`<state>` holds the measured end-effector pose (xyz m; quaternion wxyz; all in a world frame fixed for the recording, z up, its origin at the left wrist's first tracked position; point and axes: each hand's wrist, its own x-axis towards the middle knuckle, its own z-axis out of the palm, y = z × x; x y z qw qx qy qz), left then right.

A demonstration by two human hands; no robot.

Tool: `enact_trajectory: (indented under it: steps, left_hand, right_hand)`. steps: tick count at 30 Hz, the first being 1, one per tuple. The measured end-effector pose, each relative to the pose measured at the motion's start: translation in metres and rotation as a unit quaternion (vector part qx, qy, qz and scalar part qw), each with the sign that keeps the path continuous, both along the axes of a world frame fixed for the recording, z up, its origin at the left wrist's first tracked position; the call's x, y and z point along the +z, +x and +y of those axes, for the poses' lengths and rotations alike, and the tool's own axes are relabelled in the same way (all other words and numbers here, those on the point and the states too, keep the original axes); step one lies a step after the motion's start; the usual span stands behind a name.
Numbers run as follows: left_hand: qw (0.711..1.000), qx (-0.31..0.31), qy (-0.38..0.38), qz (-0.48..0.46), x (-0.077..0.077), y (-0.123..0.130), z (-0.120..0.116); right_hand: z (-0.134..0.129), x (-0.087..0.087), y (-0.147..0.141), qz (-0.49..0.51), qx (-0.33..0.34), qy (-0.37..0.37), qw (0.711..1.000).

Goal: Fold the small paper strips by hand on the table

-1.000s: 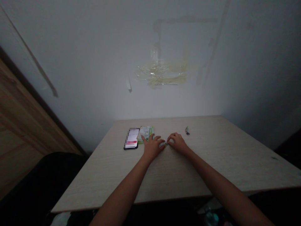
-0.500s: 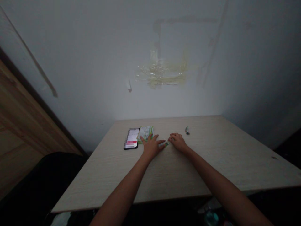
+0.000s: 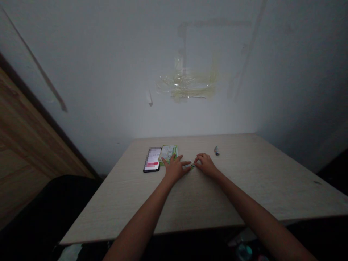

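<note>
My left hand (image 3: 174,169) lies with its fingers spread. Its thumb and index finger hold a small flat green-and-white piece (image 3: 193,166) against the table, while its other fingers reach over the near edge of a green-and-white printed box (image 3: 168,152). From the other side, my right hand (image 3: 206,164) pinches the right end of that piece, its fingers bent close together. The hands cover much of the piece, so whether it is a packet or a label I cannot tell. A phone (image 3: 151,159) with a lit screen and dark case is left of the box.
A small crumpled wrapper-like scrap (image 3: 216,150) sits beyond my right hand on the pale wooden table (image 3: 195,206). Behind the table rises a wall (image 3: 187,116) with old clear tape on it. A wooden panel (image 3: 24,137) stands at the left.
Both hands stay nearly in place. My right fingertips have shifted slightly at the end of the small piece. The phone, box and scrap have not moved.
</note>
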<state>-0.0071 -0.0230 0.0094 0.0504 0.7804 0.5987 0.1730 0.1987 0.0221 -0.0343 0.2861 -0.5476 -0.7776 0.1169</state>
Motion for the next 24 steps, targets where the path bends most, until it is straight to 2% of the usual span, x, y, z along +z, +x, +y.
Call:
enact_trajectory:
  steps: [15, 24]
  left_hand:
    - [0.999, 0.018, 0.052, 0.0, -0.0061, 0.0093, -0.0003]
    - [0.998, 0.04, 0.042, 0.026, -0.0072, 0.0085, -0.0026]
  right_hand:
    - [0.0007, 0.0078, -0.0044, -0.012, 0.0, -0.028, 1.0]
    - [-0.0065, 0.0072, -0.0056, -0.004, -0.002, 0.004, 1.0]
